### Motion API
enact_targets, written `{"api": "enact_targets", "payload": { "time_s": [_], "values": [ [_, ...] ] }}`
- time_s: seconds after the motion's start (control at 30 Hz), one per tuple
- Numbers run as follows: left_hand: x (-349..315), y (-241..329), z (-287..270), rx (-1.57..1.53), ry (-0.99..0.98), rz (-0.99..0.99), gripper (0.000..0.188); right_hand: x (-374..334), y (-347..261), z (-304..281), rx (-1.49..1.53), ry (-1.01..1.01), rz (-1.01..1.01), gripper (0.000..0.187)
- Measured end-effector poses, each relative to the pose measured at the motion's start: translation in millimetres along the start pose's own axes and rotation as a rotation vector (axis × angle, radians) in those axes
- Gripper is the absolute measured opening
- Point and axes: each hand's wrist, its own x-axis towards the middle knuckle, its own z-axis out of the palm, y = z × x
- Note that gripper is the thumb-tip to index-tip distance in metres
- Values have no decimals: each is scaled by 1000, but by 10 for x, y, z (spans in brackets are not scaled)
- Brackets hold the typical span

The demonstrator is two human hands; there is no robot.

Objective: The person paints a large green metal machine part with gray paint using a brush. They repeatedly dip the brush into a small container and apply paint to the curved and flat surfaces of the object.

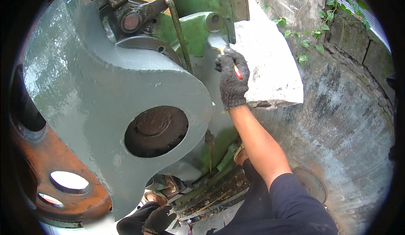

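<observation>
Presently, right hand (232, 81), gloved, closed around a red-handled paintbrush (228, 58) — bristles against the grey-painted machine casting (105, 79) near its green upper part. Left hand (158, 219), gloved, low beside the casting — grip unclear.

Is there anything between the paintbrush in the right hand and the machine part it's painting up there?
Nothing visible. The right hand holds the paintbrush with its bristles already against the grey-painted machine body. The thin metal rod runs just to the left, beside the brush, not across it.
</observation>
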Motion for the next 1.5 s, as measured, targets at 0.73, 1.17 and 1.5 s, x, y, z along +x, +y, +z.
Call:
{"api": "enact_targets", "payload": {
  "time_s": [0.73,1.17,1.5],
  "values": [
    [73,381,-410,-72,-131,-150,46,150,-174,209,35,-161,-205,25],
    [62,87,-137,-97,-46,-71,43,357,-556,-126,-389,-235,-90,24],
    [1,72,-188,-12,-10,-86,44,584,-632,157,151,-316,-182,28]
  ]
}}
